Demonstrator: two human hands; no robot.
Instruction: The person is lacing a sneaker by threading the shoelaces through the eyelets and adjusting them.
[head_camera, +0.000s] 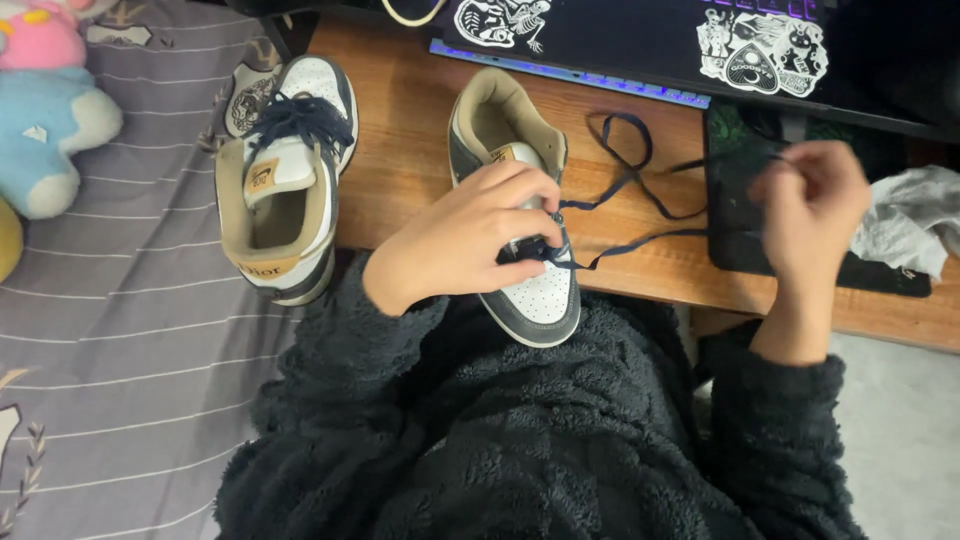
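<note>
A white, grey and tan sneaker (540, 290) lies on the edge of a wooden desk (400, 150), toe toward me. My left hand (470, 240) grips it over the lacing, fingers closed on the tongue and eyelets. A dark blue shoelace (630, 180) runs from the sneaker to the right. My right hand (810, 205) pinches the lace's end and holds it out over a black mouse pad (740, 230). A second, matching sneaker (285, 180), laced, rests at the desk's left edge, partly over the bed.
A grey striped bedsheet (130, 320) lies to the left with plush toys (45, 110) at its top corner. A black laptop with stickers (640, 35) sits at the desk's back. Crumpled white cloth (915, 225) lies at the right. My black fleece sleeves fill the foreground.
</note>
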